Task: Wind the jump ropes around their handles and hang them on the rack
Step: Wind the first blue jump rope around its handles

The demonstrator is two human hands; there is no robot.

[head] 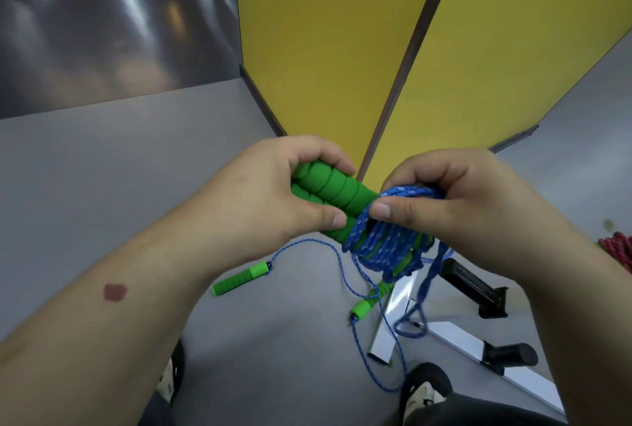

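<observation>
Both hands are meeting in the middle of the view, above a grey floor (102,186). Left hand (273,193) is gripping a pair of green handles (337,193) held side by side, fingers curled over the top and thumb pressing along the near side. Right hand (455,200) is pinching a blue rope (386,244) between thumb and fingers, right where the rope is coiling in many turns around the handles' far ends. A loose tail (419,302) of this rope is hanging down from the coil and ending in a loop.

Below, a second rope (345,271) is lying on the floor, its thin blue cord trailing between two green handles: one (239,278) is lying to the left, the other (367,304) near a white bar (390,319) of a frame with black pegs (509,355). Yellow panels (325,32) are standing behind the hands. A red rope (617,249) is showing at the right edge. Two shoes (424,395) are showing at the bottom.
</observation>
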